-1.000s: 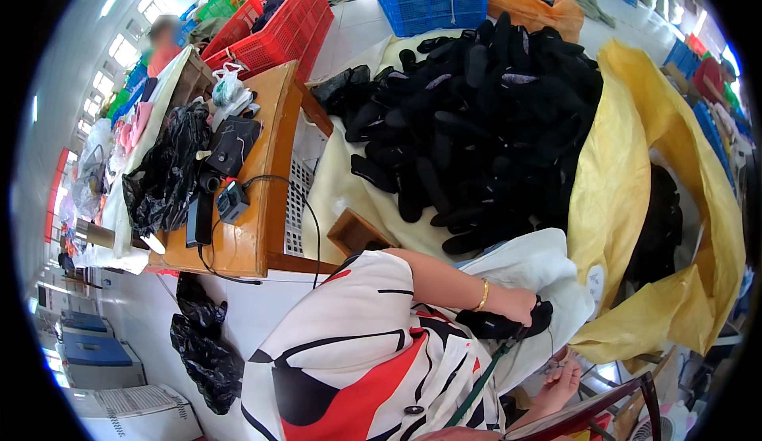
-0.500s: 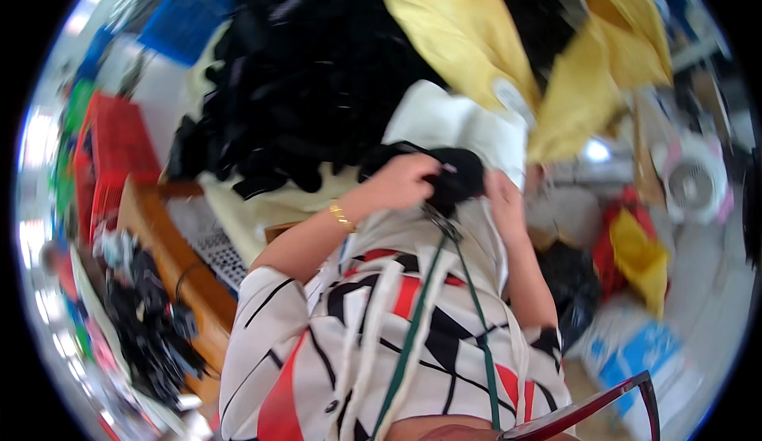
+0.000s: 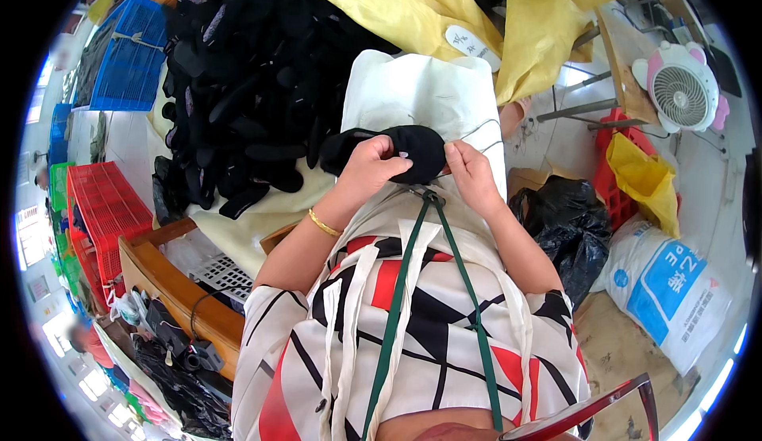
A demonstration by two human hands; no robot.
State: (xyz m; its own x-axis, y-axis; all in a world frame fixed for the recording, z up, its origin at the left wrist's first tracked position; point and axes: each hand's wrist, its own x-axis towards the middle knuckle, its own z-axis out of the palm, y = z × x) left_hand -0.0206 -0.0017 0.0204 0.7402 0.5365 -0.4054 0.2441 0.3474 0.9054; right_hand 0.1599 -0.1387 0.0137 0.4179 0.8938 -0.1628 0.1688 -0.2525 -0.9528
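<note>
A black cloth shoe point(image 3: 419, 149) lies across a white padded surface point(image 3: 421, 84) over my lap. My left hand point(image 3: 371, 169) is closed round its left part, thumb on top beside a small pale spot. At the shoe's right end, my right hand point(image 3: 475, 177) has thumb and forefinger pinched together; what is between them is too small to make out. A thin dark thread-like line point(image 3: 481, 128) runs across the white surface near the right fingers. Just below the shoe, a green cord point(image 3: 405, 306) hangs from my neck to a small metal piece at my waist.
A large heap of black shoes point(image 3: 238, 84) lies at the left on pale cloth. Yellow sheeting point(image 3: 381, 4) with a white sole-shaped card point(image 3: 472, 46) is beyond. A wooden drawer point(image 3: 182, 298) and red crate point(image 3: 111, 211) stand left; a black bag point(image 3: 563, 227), white sack point(image 3: 667, 290) and fan point(image 3: 681, 92) right.
My view has shifted and become sharper. The shoe now lies flatter and more stretched out between my hands, and my left fingers have turned over its top.
</note>
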